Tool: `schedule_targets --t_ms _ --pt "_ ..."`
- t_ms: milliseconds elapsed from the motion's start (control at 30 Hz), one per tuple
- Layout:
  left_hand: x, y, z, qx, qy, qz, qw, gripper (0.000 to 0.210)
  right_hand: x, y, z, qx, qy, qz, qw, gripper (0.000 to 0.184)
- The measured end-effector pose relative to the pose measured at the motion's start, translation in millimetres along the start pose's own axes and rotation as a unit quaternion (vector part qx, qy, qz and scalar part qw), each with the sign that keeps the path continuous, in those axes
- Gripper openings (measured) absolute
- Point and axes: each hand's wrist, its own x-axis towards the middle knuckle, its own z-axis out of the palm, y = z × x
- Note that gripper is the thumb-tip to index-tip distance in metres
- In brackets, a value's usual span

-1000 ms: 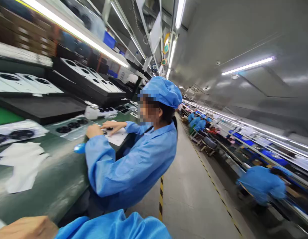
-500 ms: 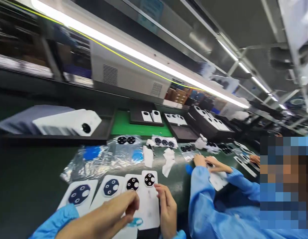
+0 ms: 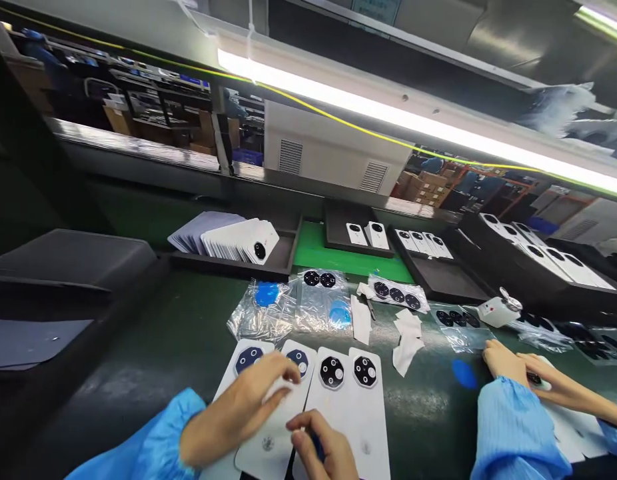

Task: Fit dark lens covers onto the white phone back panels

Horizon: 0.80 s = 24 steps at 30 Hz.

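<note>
Four white phone back panels (image 3: 374,427), each topped at its far end by a dark octagonal camera plate (image 3: 364,371), lie side by side at the near edge of a dark green surface (image 3: 188,347) as a worker in blue sleeves (image 3: 153,443) reaches over them with both bare hands. The left hand (image 3: 243,405), thumb and fingers parted, hovers across the two leftmost panels, partly covering their camera plates; whether it touches either is unclear. The right hand (image 3: 334,448), fingers curled, is over the near end of the third panel; a dark blue patch shows between its thumb and fingers, and it cannot be told whether anything is gripped. The two left plates look bluish, the two right ones black. Just beyond the row are clear plastic bags (image 3: 308,317), white paper scraps (image 3: 407,341) and a white packet (image 3: 397,293) bearing three round black pieces. Farther back, a black tray (image 3: 287,250) on the left holds a fanned row of panels, beside a green mat (image 3: 308,257). To the right, near a white bottle (image 3: 496,311) and a blue disc (image 3: 464,374), a co-worker's hands (image 3: 563,385) are over more white panels (image 3: 571,427) on the surface.
</note>
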Motion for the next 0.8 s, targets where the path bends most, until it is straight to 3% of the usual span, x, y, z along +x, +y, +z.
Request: schedule_targets --t_ms 67,167,233,300,433,600,800 --pt "12 -12 -13.6 0.037 -0.003 -0.006 0.999 0.023 9 -1 -5 -0.13 0.043 -0.109 0.985 0.043" --pt "21 -25 -12.9 0.096 -0.027 0.003 0.995 0.029 23 -3 -4 -0.278 0.131 -0.273 0.912 0.047" --pt "21 -28 -5.7 0.132 -0.037 0.017 0.99 0.035 31 -3 0 -0.321 0.157 -0.351 0.866 0.046" --pt "20 -28 0.0 0.158 -0.043 0.029 0.986 0.039 36 -1 4 -0.328 0.171 -0.397 0.84 0.043" --pt "20 -21 3.0 0.184 -0.043 0.045 0.981 0.038 39 6 9 -0.315 0.204 -0.403 0.835 0.039" --pt "21 -15 3.8 0.202 -0.056 0.045 0.977 0.038 42 -6 2 -0.344 0.171 -0.423 0.821 0.035" --pt "45 -27 -4.7 0.085 -0.096 -0.009 0.992 0.023 44 -19 -7 -0.352 0.166 -0.427 0.816 0.038"
